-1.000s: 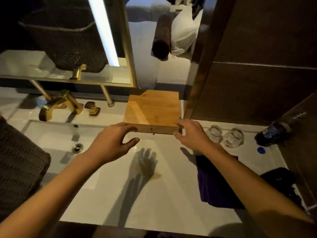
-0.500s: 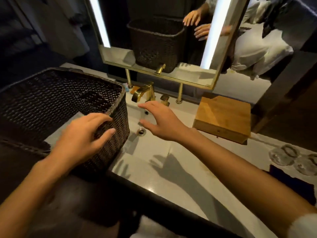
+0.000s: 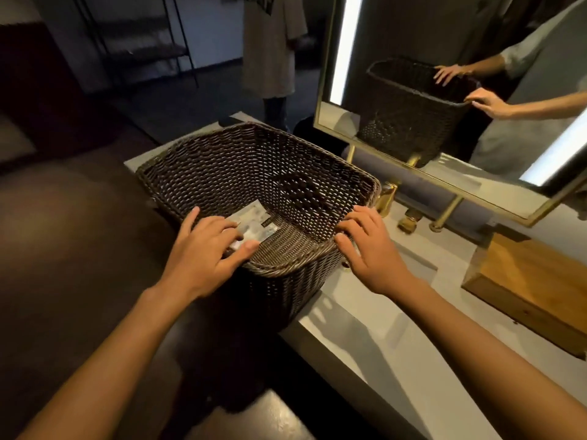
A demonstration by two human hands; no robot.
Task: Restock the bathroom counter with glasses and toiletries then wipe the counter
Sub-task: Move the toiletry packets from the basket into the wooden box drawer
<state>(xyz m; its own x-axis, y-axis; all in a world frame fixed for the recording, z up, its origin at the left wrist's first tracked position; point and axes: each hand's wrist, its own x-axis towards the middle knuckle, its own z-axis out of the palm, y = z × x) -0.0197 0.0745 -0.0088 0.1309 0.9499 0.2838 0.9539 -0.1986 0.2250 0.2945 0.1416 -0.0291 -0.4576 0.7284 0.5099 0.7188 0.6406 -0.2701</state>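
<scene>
1. While both hands settle on its near rim, one dark woven basket sits at the left end of the pale counter, part of its base hanging past the counter's front edge.
2. Left hand lies over the near-left rim, fingers spread and dipping inside, clamped on nothing I can make out; right hand presses flat against the near-right corner, fingers apart.
3. Inside, one pale flat packet lies on the basket floor just beyond the left fingertips; touching or not, I can't tell.
4. Basket's right wall blocks most of the gold faucet behind it.
5. Further right, one wooden box stands on the counter, well apart from the basket.
6. Above, one gold-framed mirror with lit strips reflects basket and both hands.
7. Count: one basket, one packet, one box, two hands.
</scene>
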